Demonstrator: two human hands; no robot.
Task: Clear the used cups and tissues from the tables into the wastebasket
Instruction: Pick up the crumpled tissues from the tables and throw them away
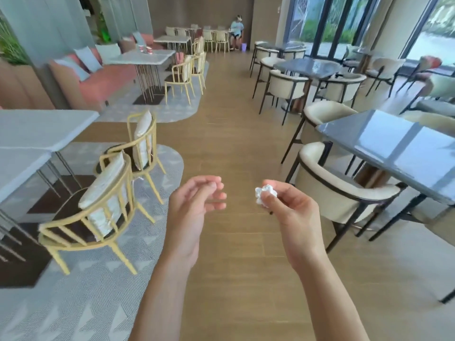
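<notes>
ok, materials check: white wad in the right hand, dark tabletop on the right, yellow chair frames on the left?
White wad: looks like tissue paper, matte, crumpled into creases, pinched by the right hand.
Dark tabletop: glossy grey, mirrors the windows; polished stone or glass, cannot tell which.
Yellow chair frame: thin curved bars, probably painted metal, satin finish.

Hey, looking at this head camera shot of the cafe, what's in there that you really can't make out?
- Crumpled tissue: the right hand pinches it; its fingers cover the rear part.
- Red cups on the far white table: too small to tell whether they are used.
- Purple bin by the far seated person: tiny, contents unseen.
- Left hand: holds nothing, slightly blurred.
</notes>
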